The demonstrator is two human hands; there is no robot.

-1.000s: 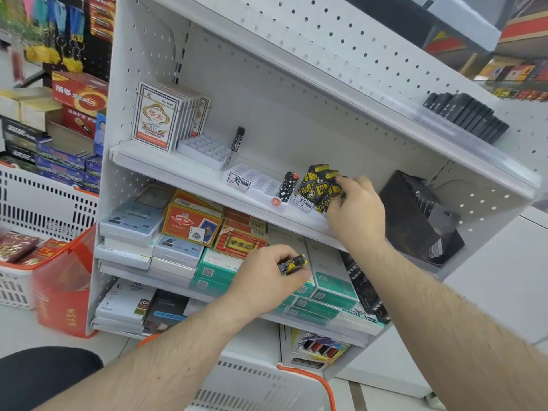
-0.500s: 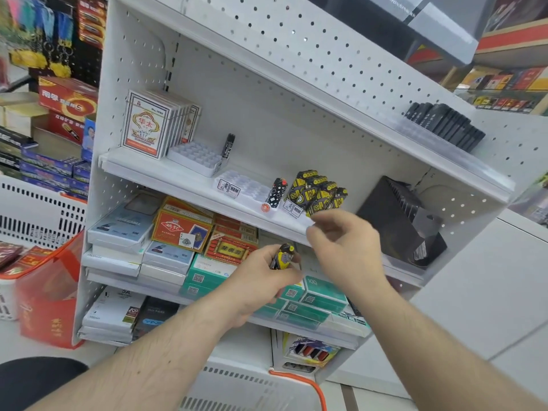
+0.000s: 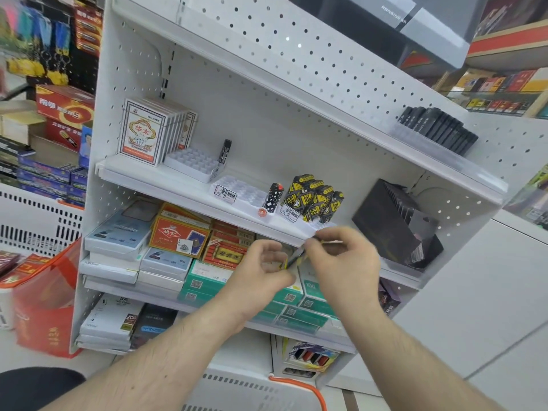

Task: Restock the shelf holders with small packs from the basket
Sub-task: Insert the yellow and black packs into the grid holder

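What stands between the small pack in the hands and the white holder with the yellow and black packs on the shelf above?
Nothing visible does. Both hands, left hand and right hand, pinch the small pack just below the shelf edge. The holder has open slots at its front, before the standing yellow-black packs.

Matt white perforated metal shelf (image 3: 189, 185), glossy plastic-wrapped packs (image 3: 311, 200), translucent plastic holder (image 3: 243, 192).

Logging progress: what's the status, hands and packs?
Both hands, left and right, pinch one yellow-black pack. Holder part-filled. Nothing in the way.
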